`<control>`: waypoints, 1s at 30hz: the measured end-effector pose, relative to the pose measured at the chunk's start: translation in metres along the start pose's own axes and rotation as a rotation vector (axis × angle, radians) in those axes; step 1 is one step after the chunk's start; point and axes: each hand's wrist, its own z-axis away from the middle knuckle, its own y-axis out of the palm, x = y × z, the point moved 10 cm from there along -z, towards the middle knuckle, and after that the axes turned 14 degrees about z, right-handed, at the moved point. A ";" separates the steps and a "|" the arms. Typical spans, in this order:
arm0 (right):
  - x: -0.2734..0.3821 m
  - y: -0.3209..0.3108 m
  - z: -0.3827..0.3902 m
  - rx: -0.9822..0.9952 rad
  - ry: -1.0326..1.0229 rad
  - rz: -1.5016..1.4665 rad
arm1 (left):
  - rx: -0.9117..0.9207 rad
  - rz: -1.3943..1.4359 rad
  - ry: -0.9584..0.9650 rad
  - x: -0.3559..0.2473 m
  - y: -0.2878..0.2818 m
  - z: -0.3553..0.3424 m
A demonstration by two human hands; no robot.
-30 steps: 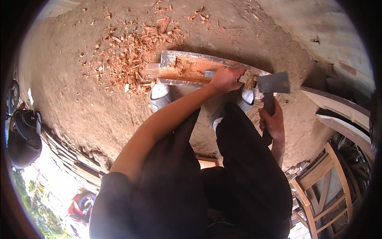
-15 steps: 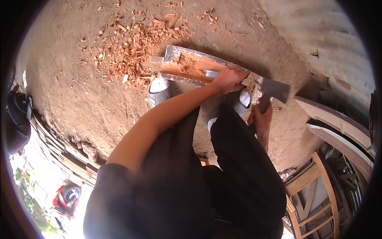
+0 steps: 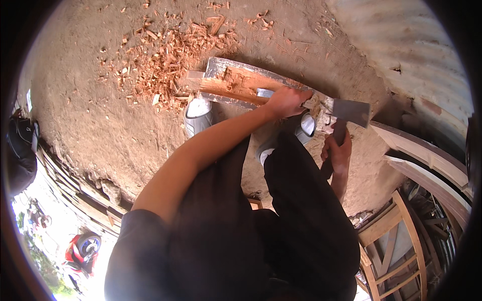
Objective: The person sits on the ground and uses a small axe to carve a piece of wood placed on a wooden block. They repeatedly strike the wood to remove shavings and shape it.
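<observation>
A long curved wooden piece (image 3: 228, 80), with flaking grey paint and a gouged orange-brown hollow, lies across the ground in front of my feet. My left hand (image 3: 288, 102) is closed on a chisel whose metal blade (image 3: 263, 93) rests in the hollow; a frayed handle end pokes out to the right of my fist. My right hand (image 3: 336, 150) grips the dark handle of a hatchet (image 3: 351, 113), its broad grey head just right of that frayed end. My grey shoes (image 3: 198, 118) stand along the near side of the piece.
Wood chips (image 3: 165, 65) are scattered on the dirt ground. A corrugated wall (image 3: 401, 45) runs along the upper right, curved boards (image 3: 422, 175) lean below it, and a wooden chair frame (image 3: 396, 226) stands lower right. A black bag (image 3: 20, 145) and red motorbike (image 3: 80, 251) are at left.
The hatchet dropped toward the frayed handle end, then shifted slightly back up and right. My left hand stays on the chisel. The whole view has shifted a little.
</observation>
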 end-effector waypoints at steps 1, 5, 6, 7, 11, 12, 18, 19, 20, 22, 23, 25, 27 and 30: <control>-0.004 0.002 -0.002 -0.067 -0.001 -0.075 | 0.010 -0.008 -0.009 0.001 0.001 -0.001; -0.023 0.030 -0.008 0.086 -0.011 0.077 | 0.012 -0.038 -0.047 0.006 0.004 -0.004; -0.017 0.027 -0.006 0.127 0.055 0.080 | 0.005 -0.035 -0.033 0.007 0.004 -0.003; -0.009 0.022 -0.003 0.168 0.120 0.083 | -0.001 -0.033 -0.020 0.008 0.004 -0.001; 0.001 -0.003 -0.002 -0.042 0.042 -0.041 | 0.019 -0.059 -0.061 0.004 0.002 -0.002; -0.001 0.005 -0.001 -0.098 0.023 -0.080 | 0.008 -0.054 -0.052 0.005 0.003 -0.003; -0.002 0.010 0.008 0.121 0.088 0.086 | -0.012 -0.043 -0.036 0.006 0.001 0.002; -0.001 0.006 0.007 0.052 0.061 0.006 | 0.002 -0.062 -0.057 0.009 0.001 -0.001; 0.004 0.001 0.006 -0.017 0.031 -0.073 | 0.015 -0.080 -0.076 0.010 0.002 -0.003; 0.004 0.001 0.006 -0.194 -0.011 -0.193 | 0.003 -0.050 -0.057 0.005 0.001 -0.002; 0.002 0.010 0.000 -0.220 -0.046 -0.213 | -0.004 -0.037 -0.045 0.004 0.000 -0.002; -0.015 0.032 -0.002 0.082 0.037 0.075 | -0.009 -0.019 -0.009 -0.001 -0.001 -0.002; -0.011 0.021 -0.002 0.123 0.057 0.083 | 0.000 -0.024 -0.011 0.002 0.000 0.001; 0.007 -0.003 0.002 0.067 0.063 0.058 | 0.044 -0.059 -0.056 0.009 0.007 0.003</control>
